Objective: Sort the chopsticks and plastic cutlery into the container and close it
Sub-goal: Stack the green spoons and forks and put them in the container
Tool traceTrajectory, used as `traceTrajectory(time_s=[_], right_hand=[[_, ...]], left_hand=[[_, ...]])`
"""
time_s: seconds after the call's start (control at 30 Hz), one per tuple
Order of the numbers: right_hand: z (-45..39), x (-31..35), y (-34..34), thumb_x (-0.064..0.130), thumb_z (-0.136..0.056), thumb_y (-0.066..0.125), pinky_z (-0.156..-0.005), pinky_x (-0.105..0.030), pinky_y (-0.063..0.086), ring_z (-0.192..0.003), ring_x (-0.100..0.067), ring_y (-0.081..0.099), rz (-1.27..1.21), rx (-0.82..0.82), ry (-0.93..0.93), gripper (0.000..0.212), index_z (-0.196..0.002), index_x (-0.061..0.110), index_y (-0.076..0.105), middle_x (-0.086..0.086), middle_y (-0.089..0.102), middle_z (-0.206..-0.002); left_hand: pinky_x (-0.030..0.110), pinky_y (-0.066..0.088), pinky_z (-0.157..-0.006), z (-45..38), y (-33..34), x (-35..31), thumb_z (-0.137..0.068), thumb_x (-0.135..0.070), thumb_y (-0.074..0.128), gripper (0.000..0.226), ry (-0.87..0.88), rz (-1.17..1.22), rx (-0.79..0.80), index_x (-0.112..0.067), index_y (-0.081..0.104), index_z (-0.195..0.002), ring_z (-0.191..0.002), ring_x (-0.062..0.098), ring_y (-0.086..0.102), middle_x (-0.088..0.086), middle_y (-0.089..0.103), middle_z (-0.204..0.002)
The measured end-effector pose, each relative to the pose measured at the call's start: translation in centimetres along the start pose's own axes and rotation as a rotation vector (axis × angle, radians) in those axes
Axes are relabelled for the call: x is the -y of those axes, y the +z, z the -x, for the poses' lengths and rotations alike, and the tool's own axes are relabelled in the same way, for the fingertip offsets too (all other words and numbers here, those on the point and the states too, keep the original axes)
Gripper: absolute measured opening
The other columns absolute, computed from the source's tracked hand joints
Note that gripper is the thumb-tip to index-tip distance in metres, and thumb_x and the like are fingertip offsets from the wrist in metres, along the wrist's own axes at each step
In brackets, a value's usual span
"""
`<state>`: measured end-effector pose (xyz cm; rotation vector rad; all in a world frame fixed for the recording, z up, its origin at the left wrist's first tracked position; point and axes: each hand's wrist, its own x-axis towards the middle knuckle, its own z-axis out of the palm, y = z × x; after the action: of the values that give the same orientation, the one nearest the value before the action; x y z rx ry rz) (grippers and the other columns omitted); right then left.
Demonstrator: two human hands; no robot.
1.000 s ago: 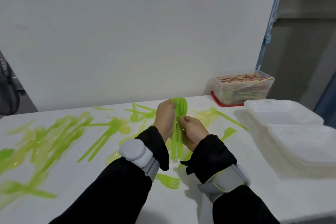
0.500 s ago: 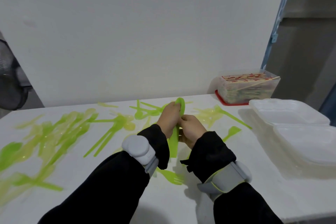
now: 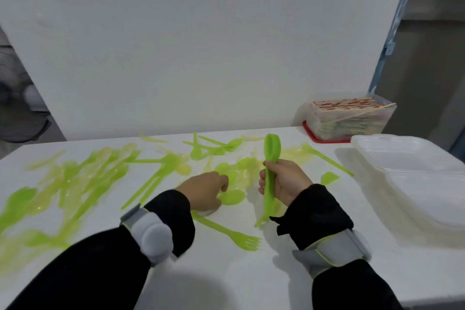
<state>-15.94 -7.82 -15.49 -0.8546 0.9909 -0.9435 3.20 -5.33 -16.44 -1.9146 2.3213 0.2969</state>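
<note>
- A white table (image 3: 251,274) runs up to a plain white wall (image 3: 201,45); green cutlery lies scattered over most of the top.
- Nearest, a fork (image 3: 241,238) lies flat between the two black sleeves, tines toward the right, untouched.
- The right hand (image 3: 285,181) is wrapped round a stack of spoons (image 3: 270,171), held upright with bowls up and handle ends hanging below the fist, probably so the nested spoons stay aligned while more are added.
- The left hand (image 3: 203,192) is down on the table with fingers curled over a loose spoon (image 3: 231,196). It looks like a pinch to lift it, though the fingertips are hidden, so I cannot tell whether it is gripped or only touched.
- To the left, the loose cutlery (image 3: 75,178) spreads wide, blurred, forks and spoons mixed. Sorting seems far from done.
- To the right, a stack of foam containers (image 3: 415,173) sits closed at the table edge, within easy reach of the right hand and likely where the bundle will go.
- Farthest, a clear box (image 3: 352,121) of chopsticks on a red lid stands against the wall, one stick poking over the rim.
</note>
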Motion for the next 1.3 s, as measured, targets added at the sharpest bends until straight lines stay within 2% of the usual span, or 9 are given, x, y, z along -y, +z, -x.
traceTrajectory(time_s=[0.27,0.4,0.63,0.77,0.93,1.03,1.13,1.2,1.3], right_hand=[[-0.6,-1.1,0.3,0.009,-0.099,0.038,-0.053,-0.029,0.039,-0.05,-0.02,0.044,-0.032,-0.045,0.049,0.019,-0.083,0.009,0.047,-0.01,0.045,-0.065],[-0.7,-1.3,0.3,0.009,-0.099,0.039,-0.054,-0.03,0.037,-0.054,-0.021,0.043,-0.077,-0.065,0.07,0.017,-0.082,0.009,0.045,-0.011,0.046,-0.067],[-0.7,-1.9,2.2,0.003,-0.099,0.039,-0.056,-0.033,0.04,-0.059,-0.022,0.046,-0.124,-0.088,-0.069,0.019,-0.083,0.009,0.047,-0.01,0.05,-0.074],[-1.1,-2.1,3.1,0.001,-0.098,0.038,-0.061,-0.032,0.045,-0.066,-0.021,0.052,-0.149,-0.099,-0.123,0.015,-0.094,0.007,0.051,-0.01,0.055,-0.079],[-0.8,-2.1,2.9,-0.002,-0.097,0.04,-0.062,-0.026,0.05,-0.073,-0.02,0.061,-0.167,-0.081,-0.148,0.02,-0.09,0.008,0.055,-0.012,0.061,-0.084],[-0.9,-1.9,2.7,-0.006,-0.095,0.041,-0.06,-0.029,0.049,-0.068,-0.022,0.057,-0.16,-0.074,-0.16,0.022,-0.087,0.008,0.056,-0.014,0.059,-0.079],[-1.0,-1.8,2.6,-0.007,-0.093,0.042,-0.058,-0.031,0.042,-0.063,-0.021,0.051,-0.125,-0.067,-0.135,0.019,-0.084,0.007,0.052,-0.012,0.054,-0.073],[-0.9,-1.7,2.7,-0.007,-0.093,0.042,-0.061,-0.033,0.045,-0.065,-0.022,0.053,-0.115,-0.026,-0.119,0.017,-0.088,0.005,0.053,-0.012,0.056,-0.075],[-0.7,-1.7,2.8,-0.012,-0.091,0.043,-0.057,-0.029,0.048,-0.066,-0.022,0.056,-0.089,0.028,-0.125,0.019,-0.094,0.002,0.055,-0.013,0.057,-0.077]], left_hand=[[0.034,0.038,-0.075,0.3,3.2,-0.4,-0.084,0.005,0.039,0.05,-0.107,-0.065,-0.323,-0.014,0.036,-0.13,-0.096,0.03,0.049,0.01,0.046,-0.112],[0.031,0.039,-0.09,0.4,2.0,0.2,-0.085,0.008,0.037,0.055,-0.121,0.257,-0.437,-0.017,0.042,-0.134,-0.111,0.026,0.048,0.007,0.052,-0.118],[0.012,0.029,-0.062,-0.2,-0.5,-2.6,-0.083,0.007,0.042,0.044,0.035,0.542,-0.545,-0.017,0.068,-0.109,-0.082,0.016,0.046,0.001,0.046,-0.085],[0.003,0.035,-0.064,-0.4,-1.1,-4.6,-0.086,0.009,0.04,0.048,0.07,0.624,-0.542,-0.019,0.067,-0.115,-0.075,0.011,0.047,0.003,0.044,-0.089],[0.012,0.029,-0.071,-1.0,-1.3,-6.1,-0.095,-0.005,0.042,0.033,0.065,0.641,-0.425,-0.007,0.059,-0.124,-0.088,0.013,0.045,0.001,0.041,-0.097],[0.014,0.035,-0.064,-0.9,-2.1,-6.2,-0.095,-0.002,0.042,0.027,0.025,0.736,-0.423,-0.014,0.065,-0.088,-0.07,0.01,0.047,0.002,0.042,-0.085],[0.01,0.034,-0.056,-1.5,-2.6,-6.0,-0.095,0.0,0.034,0.038,-0.045,0.756,-0.454,-0.007,0.053,-0.128,-0.065,0.008,0.044,0.017,0.047,-0.104],[0.013,0.038,-0.051,-2.0,-2.5,-6.3,-0.09,-0.003,0.034,0.05,-0.067,0.835,-0.43,-0.009,0.044,-0.138,-0.066,0.018,0.051,0.027,0.045,-0.109],[0.044,0.048,-0.068,-2.0,-2.5,-7.1,-0.081,-0.019,0.037,0.047,-0.081,1.019,-0.359,0.0,0.053,-0.121,-0.095,0.046,0.053,0.018,0.039,-0.094]])
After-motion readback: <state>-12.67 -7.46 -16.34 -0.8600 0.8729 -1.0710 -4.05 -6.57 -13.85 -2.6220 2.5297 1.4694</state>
